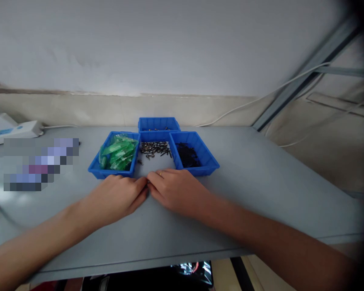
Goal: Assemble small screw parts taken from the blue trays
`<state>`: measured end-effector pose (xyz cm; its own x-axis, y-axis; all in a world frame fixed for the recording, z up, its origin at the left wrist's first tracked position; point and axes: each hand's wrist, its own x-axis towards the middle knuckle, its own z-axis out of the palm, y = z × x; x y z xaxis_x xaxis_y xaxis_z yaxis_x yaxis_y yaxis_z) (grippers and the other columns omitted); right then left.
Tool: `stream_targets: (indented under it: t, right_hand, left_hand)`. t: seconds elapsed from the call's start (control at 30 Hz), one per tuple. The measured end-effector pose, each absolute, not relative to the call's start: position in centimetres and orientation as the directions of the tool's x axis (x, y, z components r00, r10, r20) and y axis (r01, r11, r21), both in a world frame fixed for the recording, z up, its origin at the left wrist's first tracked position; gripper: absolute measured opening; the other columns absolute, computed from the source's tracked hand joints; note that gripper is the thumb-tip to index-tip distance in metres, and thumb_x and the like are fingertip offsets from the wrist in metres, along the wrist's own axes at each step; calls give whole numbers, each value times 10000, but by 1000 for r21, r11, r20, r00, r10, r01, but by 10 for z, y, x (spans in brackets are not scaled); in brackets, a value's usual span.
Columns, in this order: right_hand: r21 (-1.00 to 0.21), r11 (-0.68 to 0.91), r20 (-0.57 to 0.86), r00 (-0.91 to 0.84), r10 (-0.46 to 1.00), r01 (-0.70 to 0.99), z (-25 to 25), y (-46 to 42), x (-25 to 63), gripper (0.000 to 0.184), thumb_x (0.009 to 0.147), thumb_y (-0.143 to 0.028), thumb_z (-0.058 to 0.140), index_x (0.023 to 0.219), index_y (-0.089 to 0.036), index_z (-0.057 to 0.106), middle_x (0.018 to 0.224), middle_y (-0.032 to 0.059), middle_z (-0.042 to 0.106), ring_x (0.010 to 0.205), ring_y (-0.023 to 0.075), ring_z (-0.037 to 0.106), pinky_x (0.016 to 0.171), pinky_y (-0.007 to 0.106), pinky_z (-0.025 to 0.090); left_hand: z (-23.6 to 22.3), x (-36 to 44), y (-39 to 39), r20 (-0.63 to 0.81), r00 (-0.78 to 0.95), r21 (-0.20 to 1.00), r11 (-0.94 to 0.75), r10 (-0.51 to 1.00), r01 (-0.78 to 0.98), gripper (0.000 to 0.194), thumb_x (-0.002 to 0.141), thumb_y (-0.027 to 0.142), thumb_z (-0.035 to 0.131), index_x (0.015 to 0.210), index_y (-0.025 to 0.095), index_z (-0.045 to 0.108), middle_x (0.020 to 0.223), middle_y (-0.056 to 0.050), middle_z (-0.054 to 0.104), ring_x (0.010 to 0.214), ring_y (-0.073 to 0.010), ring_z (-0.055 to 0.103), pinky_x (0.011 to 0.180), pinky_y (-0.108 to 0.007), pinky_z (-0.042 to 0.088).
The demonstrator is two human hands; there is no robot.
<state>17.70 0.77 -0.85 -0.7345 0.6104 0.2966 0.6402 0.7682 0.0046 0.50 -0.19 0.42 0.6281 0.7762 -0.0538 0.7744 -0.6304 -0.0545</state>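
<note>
My left hand [123,197] and my right hand [170,190] meet fingertip to fingertip above the grey table, in front of the bins. Both are closed in a pinch, and what lies between the fingertips is too small and hidden to name. Just beyond them, small dark pieces with metal ends [154,148] lie loose in a cluster on the table. To the left stands a blue bin [101,173] holding green plastic packets [119,151]. On the right, another blue bin [206,159] contains many small black pieces [186,155].
Behind the cluster is a third blue bin [158,123] with small bits inside. A white power strip [21,133] sits at the far left, near a blurred-out object [45,163]. White cables run along the wall, and a metal frame [291,76] rises at the right. Below the table edge, a dark glossy item [197,273] shows.
</note>
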Motion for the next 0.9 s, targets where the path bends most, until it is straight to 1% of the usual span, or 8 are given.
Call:
stream_targets:
  t: [0.13, 0.23, 0.37, 0.57, 0.77, 0.9]
  right_hand:
    - [32, 778, 282, -752, 595, 627, -8, 9, 178, 114, 866, -172, 402, 822, -161, 507, 707, 19, 593, 634, 139, 526, 499, 289, 237]
    - [64, 785, 267, -769, 581, 616, -9, 10, 180, 90, 843, -128, 425, 821, -163, 505, 709, 23, 583, 645, 145, 524, 486, 289, 230]
    - [85, 792, 257, -781, 569, 605, -10, 10, 181, 125, 838, -86, 407, 819, -165, 502, 708, 24, 574, 654, 149, 524, 486, 289, 235]
    - [54, 787, 258, -770, 584, 615, -11, 10, 181, 126, 839, -78, 398, 840, -151, 501, 720, 30, 578, 649, 147, 531, 505, 278, 271]
    - [18, 783, 231, -764, 602, 622, -13, 11, 181, 131, 838, -89, 396, 867, -148, 509, 751, 35, 591, 661, 156, 540, 517, 280, 299]
    - [-13, 779, 222, -758, 613, 627, -15, 11, 181, 143, 838, -91, 387, 871, -142, 517, 748, 34, 591, 649, 151, 534, 523, 279, 309]
  left_hand:
    - [6, 5, -3, -47, 617, -49, -619, 785, 784, 286, 890, 283, 310, 860, 149, 561, 644, -49, 635, 542, -188, 608, 455, -259, 377]
    - [6, 5, -3, -60, 606, -53, -609, 793, 791, 291, 889, 292, 312, 869, 146, 563, 650, -49, 635, 560, -189, 614, 476, -261, 390]
    - [6, 4, -2, -56, 602, -43, -604, 797, 796, 287, 884, 289, 314, 832, 148, 558, 665, -53, 631, 592, -197, 621, 493, -267, 400]
    - [5, 4, -2, 5, 579, -40, -579, 815, 815, 261, 881, 308, 330, 797, 157, 526, 638, -36, 619, 538, -185, 605, 444, -250, 354]
    - [7, 4, -3, 25, 561, -53, -559, 828, 828, 230, 881, 302, 334, 774, 171, 489, 581, -10, 596, 508, -184, 597, 421, -249, 325]
    - [7, 4, -3, 44, 566, -57, -563, 823, 824, 233, 886, 308, 324, 791, 169, 485, 574, -3, 594, 500, -167, 591, 418, -240, 315]
